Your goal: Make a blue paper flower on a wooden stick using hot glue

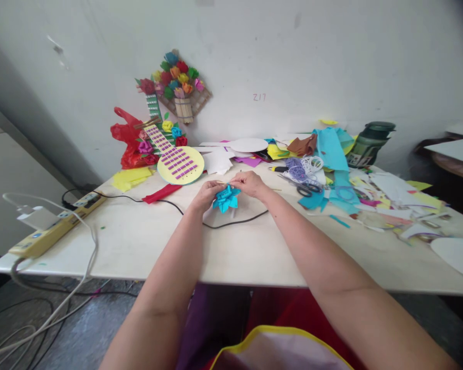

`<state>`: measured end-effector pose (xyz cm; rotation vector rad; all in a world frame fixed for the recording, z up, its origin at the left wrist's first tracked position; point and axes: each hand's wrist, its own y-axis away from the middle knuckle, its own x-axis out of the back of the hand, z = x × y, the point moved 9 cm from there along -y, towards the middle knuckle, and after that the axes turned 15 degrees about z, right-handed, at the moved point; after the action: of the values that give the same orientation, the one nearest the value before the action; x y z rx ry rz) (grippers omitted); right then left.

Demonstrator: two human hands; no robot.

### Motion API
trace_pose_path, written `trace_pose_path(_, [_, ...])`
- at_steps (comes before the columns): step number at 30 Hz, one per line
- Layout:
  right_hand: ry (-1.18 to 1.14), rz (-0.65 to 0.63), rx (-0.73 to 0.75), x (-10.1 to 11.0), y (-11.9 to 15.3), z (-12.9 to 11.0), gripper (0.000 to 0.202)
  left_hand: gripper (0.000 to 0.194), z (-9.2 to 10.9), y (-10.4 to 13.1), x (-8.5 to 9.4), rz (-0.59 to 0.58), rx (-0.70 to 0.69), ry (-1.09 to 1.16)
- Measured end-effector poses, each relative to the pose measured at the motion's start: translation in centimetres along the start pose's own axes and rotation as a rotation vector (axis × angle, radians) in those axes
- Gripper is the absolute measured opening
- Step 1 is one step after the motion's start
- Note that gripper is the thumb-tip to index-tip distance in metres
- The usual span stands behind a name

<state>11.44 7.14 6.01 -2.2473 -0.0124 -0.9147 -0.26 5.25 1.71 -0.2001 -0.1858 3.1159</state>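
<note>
Over the middle of the white table, a bright blue paper flower (227, 199) with pointed petals is held up between both hands. My left hand (209, 194) is closed on its left side, the fingers pinching near the top. From the upper right, my right hand (248, 184) pinches at the flower's upper edge, its fingertips close to those of the left. Exactly what lies between the right fingertips is too small to make out. A black cord (231, 225) runs across the table just below the flower.
At left are a power strip (57, 226), a red paper strip (162, 194) and a yellow guitar-shaped craft (181, 165). To the right lie scissors (309, 189), yarn (299, 168), blue paper (332, 146), scattered scraps (389, 195) and a dark green bottle (371, 145). A wall (293, 61) stands behind.
</note>
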Motion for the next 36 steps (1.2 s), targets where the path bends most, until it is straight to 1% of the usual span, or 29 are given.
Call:
trace_pose_path(7, [0.174, 0.028, 0.159, 0.1, 0.2, -1.6, 0.023, 0.028, 0.0, 0.1, -0.1, 0.019, 0.037, 0.063])
trace_pose_path(16, [0.265, 0.049, 0.252, 0.4, 0.7, -3.1, 0.027, 0.023, -0.1, 0.0, 0.7, 0.135, 0.068, 0.149])
trace_pose_path(22, [0.252, 0.036, 0.267, 0.1, 0.8, -3.2, 0.029, 0.019, -0.2, 0.1, 0.6, 0.139, 0.096, 0.142])
trace_pose_path(29, [0.255, 0.05, 0.285, 0.0, 0.7, -3.2, 0.028, 0.018, 0.1, 0.0, 0.5, 0.131, 0.072, 0.186])
trace_pose_path(31, [0.264, 0.052, 0.288, 0.1, 0.7, -3.3, 0.028, 0.019, 0.1, 0.0, 0.6, 0.143, 0.068, 0.204])
trace_pose_path(35, [0.29, 0.055, 0.312, 0.2, 0.9, -3.6, 0.031, 0.031, -0.4, -0.3, 1.0, 0.185, 0.07, 0.186])
trace_pose_path(36, [0.293, 0.05, 0.321, 0.2, 1.0, -3.7, 0.031, 0.033, -0.6, -0.4, 1.0, 0.179, 0.074, 0.172])
